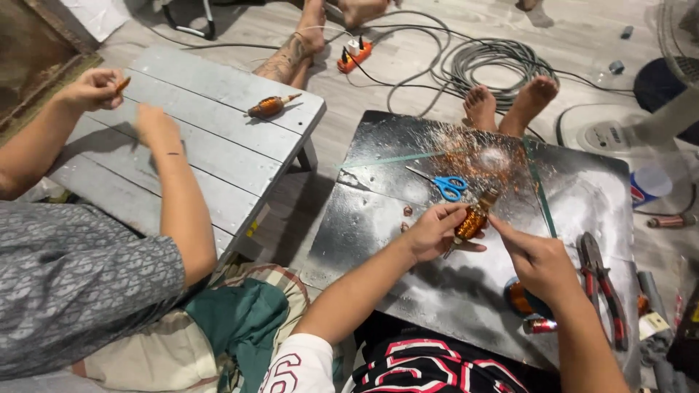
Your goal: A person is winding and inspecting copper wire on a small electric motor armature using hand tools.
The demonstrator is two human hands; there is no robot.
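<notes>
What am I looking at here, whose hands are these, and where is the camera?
There is no machine: a camera on a person's head looks down at their own bare hands. The left hand grips a copper-wound motor armature over a dark board; the right hand touches its end. On the board lie blue-handled scissors and red-handled pliers. To the left, a second person's hands work over a grey wooden table, where another armature rests. Cables coil on the floor.
</notes>
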